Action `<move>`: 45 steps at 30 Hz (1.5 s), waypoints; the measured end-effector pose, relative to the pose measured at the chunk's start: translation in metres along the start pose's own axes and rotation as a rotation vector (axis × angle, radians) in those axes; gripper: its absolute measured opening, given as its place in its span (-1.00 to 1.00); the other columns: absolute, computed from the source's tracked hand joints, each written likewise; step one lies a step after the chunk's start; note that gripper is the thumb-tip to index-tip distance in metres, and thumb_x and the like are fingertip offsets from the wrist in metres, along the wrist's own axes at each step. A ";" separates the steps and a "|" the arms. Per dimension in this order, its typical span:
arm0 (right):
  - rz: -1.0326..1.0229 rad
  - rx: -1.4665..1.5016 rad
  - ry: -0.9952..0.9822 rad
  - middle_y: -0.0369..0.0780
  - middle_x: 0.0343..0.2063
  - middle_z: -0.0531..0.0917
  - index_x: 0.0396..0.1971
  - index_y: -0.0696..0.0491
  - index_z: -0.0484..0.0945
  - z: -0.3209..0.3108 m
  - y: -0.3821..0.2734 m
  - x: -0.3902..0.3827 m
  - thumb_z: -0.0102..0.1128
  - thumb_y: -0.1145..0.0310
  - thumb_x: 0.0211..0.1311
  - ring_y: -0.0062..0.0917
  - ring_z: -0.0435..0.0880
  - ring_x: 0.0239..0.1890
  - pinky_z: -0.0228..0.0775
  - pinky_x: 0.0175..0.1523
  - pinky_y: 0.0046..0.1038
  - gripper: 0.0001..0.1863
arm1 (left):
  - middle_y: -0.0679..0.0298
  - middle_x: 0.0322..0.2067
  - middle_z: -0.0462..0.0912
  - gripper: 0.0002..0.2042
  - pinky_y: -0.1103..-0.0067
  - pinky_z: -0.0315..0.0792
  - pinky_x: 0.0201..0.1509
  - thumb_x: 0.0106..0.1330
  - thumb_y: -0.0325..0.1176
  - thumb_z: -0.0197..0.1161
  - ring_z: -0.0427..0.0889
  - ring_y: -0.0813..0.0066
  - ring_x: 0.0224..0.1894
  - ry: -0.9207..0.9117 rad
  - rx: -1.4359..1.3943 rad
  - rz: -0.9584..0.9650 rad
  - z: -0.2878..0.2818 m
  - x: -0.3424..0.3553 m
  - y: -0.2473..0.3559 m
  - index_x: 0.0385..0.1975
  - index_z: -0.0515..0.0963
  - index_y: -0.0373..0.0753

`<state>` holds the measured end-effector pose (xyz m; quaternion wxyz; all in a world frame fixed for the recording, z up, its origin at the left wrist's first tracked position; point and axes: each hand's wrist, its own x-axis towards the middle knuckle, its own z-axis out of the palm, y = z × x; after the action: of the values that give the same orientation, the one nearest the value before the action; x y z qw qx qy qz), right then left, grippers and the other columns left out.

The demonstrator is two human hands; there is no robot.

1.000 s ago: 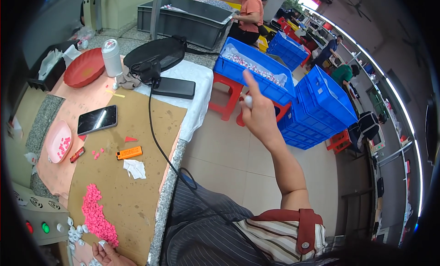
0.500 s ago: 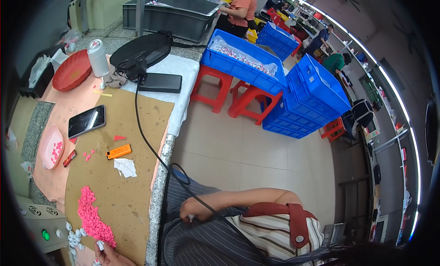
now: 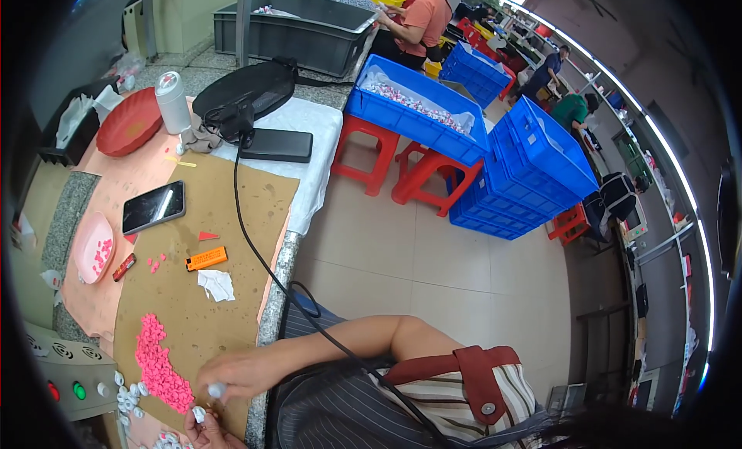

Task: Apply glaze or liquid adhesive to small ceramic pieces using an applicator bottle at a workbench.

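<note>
My left hand (image 3: 207, 433) is at the lower edge, its fingers pinching a small white piece (image 3: 199, 414). Just above it my right hand (image 3: 241, 373) is over the near edge of the mat, smeared by motion. A small whitish thing (image 3: 217, 389) shows at its fingertips, its kind too blurred to tell. Beside both hands lies a long heap of small pink pieces (image 3: 162, 365) on the brown mat (image 3: 224, 325). Several white pieces (image 3: 126, 399) sit left of the heap, and more white pieces (image 3: 166, 440) lie by my left hand.
A grey machine (image 3: 69, 368) with buttons stands at the left. Farther up are an orange lighter (image 3: 206, 259), a phone (image 3: 154, 207), a pink dish (image 3: 94, 248) and a white cup (image 3: 172, 103). A black cable (image 3: 246, 225) crosses my right forearm. Blue crates (image 3: 525, 178) stand on the floor.
My right hand has moved left from over my lap to the table, close to my left hand. The left hand has come slightly right, still pinching a white piece. The view has shifted slightly.
</note>
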<state>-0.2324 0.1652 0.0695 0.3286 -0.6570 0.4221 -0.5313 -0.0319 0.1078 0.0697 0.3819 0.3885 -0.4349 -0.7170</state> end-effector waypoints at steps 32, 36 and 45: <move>0.279 0.255 0.278 -0.27 -0.51 0.54 -0.23 0.18 0.48 0.008 0.025 0.000 0.13 0.42 0.10 -0.65 0.50 -0.48 0.33 -0.41 -0.54 -0.76 | 0.23 -0.39 0.58 -0.72 0.67 0.42 -0.23 0.07 -0.52 0.35 0.52 0.50 -0.35 -0.515 0.390 1.146 -0.056 0.050 -0.064 -0.20 0.52 -0.36; 0.288 0.298 0.309 -0.28 -0.51 0.52 -0.29 0.17 0.47 0.007 0.027 -0.004 0.14 0.40 0.08 -0.64 0.49 -0.49 0.33 -0.41 -0.54 -0.79 | 0.26 -0.41 0.56 -0.73 0.70 0.40 -0.27 0.07 -0.51 0.35 0.50 0.55 -0.37 0.162 0.503 0.121 -0.018 -0.003 -0.032 -0.21 0.52 -0.36; 0.283 0.343 0.202 -0.29 -0.46 0.60 -0.35 0.17 0.51 0.003 0.017 -0.003 0.30 0.45 -0.02 -0.68 0.55 -0.43 0.36 -0.35 -0.59 -0.77 | 0.27 -0.37 0.57 -0.73 0.74 0.40 -0.26 0.09 -0.53 0.34 0.51 0.59 -0.38 -0.561 0.429 1.165 -0.032 0.037 -0.042 -0.19 0.51 -0.37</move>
<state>-0.2327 0.1607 0.0526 0.4626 -0.4693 0.4443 -0.6069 -0.0273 0.0787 0.0127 0.4932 -0.0426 -0.7881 -0.3658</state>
